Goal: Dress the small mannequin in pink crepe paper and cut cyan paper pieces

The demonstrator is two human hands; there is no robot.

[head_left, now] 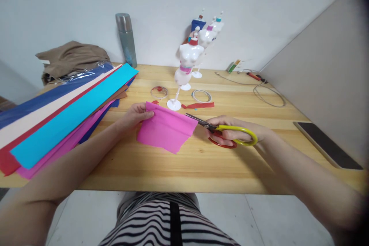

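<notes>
A pink sheet (167, 128) hangs over the middle of the table, its upper left corner pinched between the thumb and fingers of my left hand (137, 116). My right hand (227, 128) is wrapped round scissors (245, 135) with one yellow and one red handle. Their dark blades point left and meet the sheet's upper right edge. Just behind the sheet stands a small white mannequin (190, 54) with a red neck band and a pink band at the waist. A red strip (200, 105) lies to the right of its round base.
Long coloured sheets (77, 113) cover the table's left side, with a brown cloth (75, 58) behind them. A flask (127, 42) stands near the wall. More mannequins (206, 36), tape rolls (201, 96), a cable (271, 102) and a dark phone-like slab (327, 145) lie behind and right.
</notes>
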